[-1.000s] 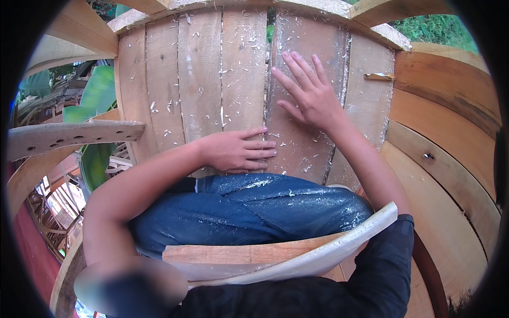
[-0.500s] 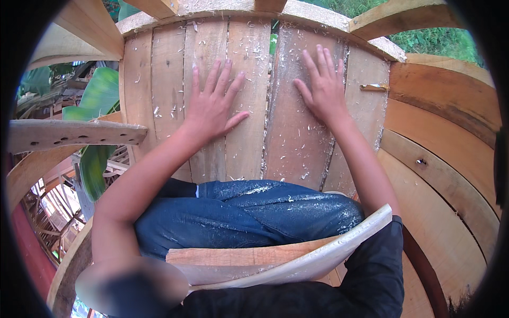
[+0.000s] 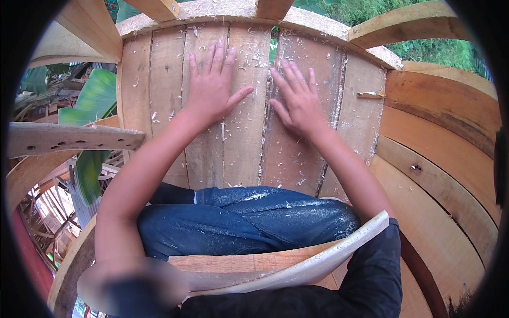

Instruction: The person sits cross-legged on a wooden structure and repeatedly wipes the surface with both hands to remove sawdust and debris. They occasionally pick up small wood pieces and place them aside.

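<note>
The left hand (image 3: 209, 93) is laid palm-down on the boards (image 3: 204, 161), with the fingers straight and slightly parted and the thumb held out to the right; nothing is gripped. The right hand (image 3: 303, 106) is likewise flattened, palm down, its fingers stretched toward the far left and its grasp free of any object. It is set mostly over the reddish board (image 3: 289, 164), just right of the long gap between the middle boards.

Compared with half a second ago, the left hand has been pushed a little farther toward the far end, while the right hand has been drawn leftward and nearer, so that the two thumbs are now closer together. One second ago, the left hand was turned sideways close to the jeans (image 3: 238, 220); it is now stretched well out with the fingers pointing far.

The boards are spread across the middle of the scene, between the jeans on the near side and the pale beam (image 3: 212, 11) on the far side. White shavings (image 3: 154, 117) are still scattered over them. A small wood strip (image 3: 370, 95) is left lying at the far right. Across the lap, a curved plank (image 3: 339, 254) is seen, unmoved apart from a slight shift of the view. On the left, a beam with holes (image 3: 74, 139) is passed by a green leaf (image 3: 98, 95).
</note>
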Action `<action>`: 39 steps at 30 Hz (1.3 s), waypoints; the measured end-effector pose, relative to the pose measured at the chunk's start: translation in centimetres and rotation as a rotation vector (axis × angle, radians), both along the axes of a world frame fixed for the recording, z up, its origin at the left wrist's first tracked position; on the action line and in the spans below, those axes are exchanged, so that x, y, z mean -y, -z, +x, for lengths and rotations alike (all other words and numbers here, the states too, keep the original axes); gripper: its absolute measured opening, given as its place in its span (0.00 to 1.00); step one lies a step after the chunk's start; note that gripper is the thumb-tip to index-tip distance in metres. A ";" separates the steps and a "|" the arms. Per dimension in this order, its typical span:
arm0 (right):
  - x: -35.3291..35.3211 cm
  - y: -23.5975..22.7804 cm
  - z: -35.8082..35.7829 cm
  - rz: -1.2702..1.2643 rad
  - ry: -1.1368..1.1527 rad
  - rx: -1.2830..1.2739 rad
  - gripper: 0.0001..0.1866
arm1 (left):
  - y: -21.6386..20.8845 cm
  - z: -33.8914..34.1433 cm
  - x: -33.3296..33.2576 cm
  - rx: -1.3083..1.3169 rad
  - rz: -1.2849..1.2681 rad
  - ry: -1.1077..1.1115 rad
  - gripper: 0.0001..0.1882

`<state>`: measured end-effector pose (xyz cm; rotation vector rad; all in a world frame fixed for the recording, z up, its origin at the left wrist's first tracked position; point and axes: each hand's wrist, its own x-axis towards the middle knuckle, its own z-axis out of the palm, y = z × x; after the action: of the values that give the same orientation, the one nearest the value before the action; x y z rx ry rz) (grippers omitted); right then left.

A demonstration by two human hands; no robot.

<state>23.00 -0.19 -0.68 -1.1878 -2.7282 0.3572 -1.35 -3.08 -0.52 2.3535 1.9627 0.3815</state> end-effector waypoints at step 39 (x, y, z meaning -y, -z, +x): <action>-1.8 1.0 3.0 0.164 0.207 0.126 0.37 | -1.5 -1.9 0.5 -0.015 -0.197 0.584 0.36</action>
<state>25.98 1.65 -1.70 -1.4722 -2.6403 0.0345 -3.28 -3.61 0.99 2.6342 1.1577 0.1243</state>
